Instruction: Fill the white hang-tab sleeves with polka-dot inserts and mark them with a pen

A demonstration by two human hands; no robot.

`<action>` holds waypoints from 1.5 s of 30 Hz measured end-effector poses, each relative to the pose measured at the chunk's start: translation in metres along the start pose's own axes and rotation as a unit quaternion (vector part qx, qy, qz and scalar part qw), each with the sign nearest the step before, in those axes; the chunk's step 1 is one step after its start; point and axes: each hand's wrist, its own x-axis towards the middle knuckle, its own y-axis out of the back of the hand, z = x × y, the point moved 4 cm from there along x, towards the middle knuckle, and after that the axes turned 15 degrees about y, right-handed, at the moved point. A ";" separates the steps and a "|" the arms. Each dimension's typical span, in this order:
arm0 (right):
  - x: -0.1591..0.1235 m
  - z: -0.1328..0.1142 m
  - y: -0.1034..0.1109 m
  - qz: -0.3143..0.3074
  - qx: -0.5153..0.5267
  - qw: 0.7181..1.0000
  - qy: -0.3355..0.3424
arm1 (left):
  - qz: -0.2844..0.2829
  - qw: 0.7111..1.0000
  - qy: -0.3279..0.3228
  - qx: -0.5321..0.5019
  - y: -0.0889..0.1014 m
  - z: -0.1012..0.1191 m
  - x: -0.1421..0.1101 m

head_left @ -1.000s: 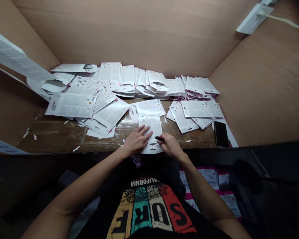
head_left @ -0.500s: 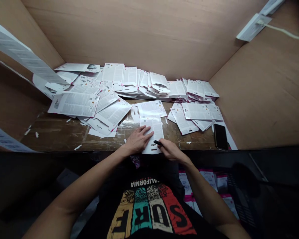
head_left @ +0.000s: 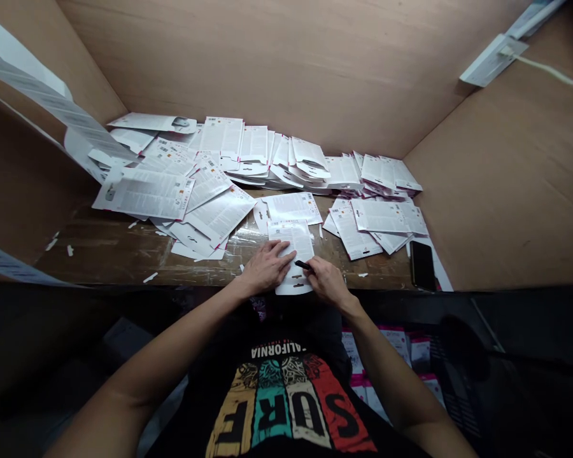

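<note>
A white printed card packet (head_left: 300,238) lies at the table's front edge, its slotted end towards me. My left hand (head_left: 267,266) rests on its left side, palm down, fingers stretched flat across the print. My right hand (head_left: 328,280) is closed around a slim black tool (head_left: 303,264) whose exact kind I cannot make out. The tool's tip points left over the packet, close to my left fingertips. Two dark hang slots show below it. Another white packet (head_left: 293,208) lies just beyond, partly under the first.
Overlapping packets (head_left: 214,213) spread at the left, a long row (head_left: 255,145) lines the back wall, and a smaller pile (head_left: 382,216) sits right. A phone (head_left: 423,266) lies at the right edge. Paper scraps (head_left: 149,278) dot the table. Boxes (head_left: 391,343) stand below.
My right hand with the black tool moved towards me to the slotted end, then back up the packet. A second slot now shows. My left hand stays on the packet; the view shifted slightly.
</note>
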 end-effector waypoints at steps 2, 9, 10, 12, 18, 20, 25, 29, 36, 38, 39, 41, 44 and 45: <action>-0.002 -0.001 0.000 0.000 0.002 1.000 0.013 | 0.001 1.000 0.000 -0.001 -0.001 0.000 0.000; -0.007 -0.005 -0.011 0.016 -0.014 1.000 0.010 | 0.013 1.000 0.001 -0.003 -0.001 0.002 -0.001; -0.007 -0.006 -0.011 0.017 -0.018 1.000 0.008 | 0.014 1.000 0.003 -0.003 -0.001 0.003 -0.001; -0.006 -0.005 -0.011 0.013 -0.019 1.000 0.015 | 0.014 1.000 0.006 -0.003 -0.001 0.003 -0.001; -0.005 0.012 -0.005 0.029 0.095 0.995 0.020 | 0.016 1.000 -0.006 0.005 -0.001 0.001 -0.002; -0.003 0.014 -0.003 0.044 0.098 0.994 -0.001 | 0.016 1.000 -0.004 -0.003 -0.001 0.000 -0.002; 0.000 0.003 -0.003 0.017 0.012 1.000 -0.013 | 0.016 1.000 0.001 -0.023 0.000 -0.001 0.001; 0.002 -0.002 -0.005 0.012 -0.016 1.000 -0.008 | 0.015 0.999 0.003 -0.031 0.001 -0.001 0.002; -0.008 -0.030 0.005 -0.063 0.068 0.992 0.082 | -0.012 0.999 0.005 -0.037 0.002 -0.006 0.008; -0.023 -0.049 0.010 -0.146 0.196 0.950 0.194 | -0.035 0.999 -0.015 -0.031 0.002 -0.006 0.005; -0.030 -0.053 0.013 -0.164 0.231 0.932 0.226 | -0.049 0.998 -0.030 -0.023 0.002 -0.005 0.002; -0.037 -0.047 0.018 -0.129 0.201 0.948 0.209 | -0.074 0.995 -0.061 0.000 0.002 -0.001 -0.008; -0.036 -0.018 0.017 -0.035 0.045 0.991 0.118 | -0.091 0.992 -0.076 0.030 0.003 0.004 -0.020; -0.034 -0.010 0.013 -0.029 0.021 0.993 0.112 | -0.094 0.992 -0.075 0.032 0.004 0.005 -0.022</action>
